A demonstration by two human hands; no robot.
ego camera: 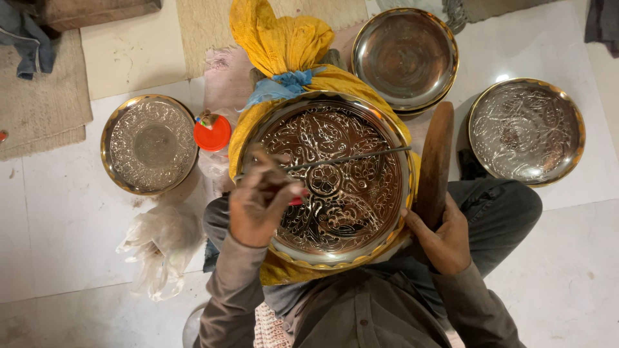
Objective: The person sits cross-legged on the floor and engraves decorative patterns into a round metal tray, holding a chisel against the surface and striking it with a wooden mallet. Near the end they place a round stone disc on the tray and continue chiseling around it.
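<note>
A large round metal plate [335,122] with engraved floral patterns and a brass rim rests on a yellow cloth bundle [284,38] in front of me. My left hand [261,203] hovers over the plate's left side, gripping a thin metal rod [361,156] that lies across the plate, with something red between the fingers. My right hand [445,238] grips a long brown wooden mallet [435,161] at the plate's right rim.
An engraved plate [149,143] lies on the floor at left, a plain one [405,57] at the back, another engraved one [525,131] at right. A bottle with an orange cap [213,133] and a crumpled plastic bag [161,248] sit at left. Mats lie behind.
</note>
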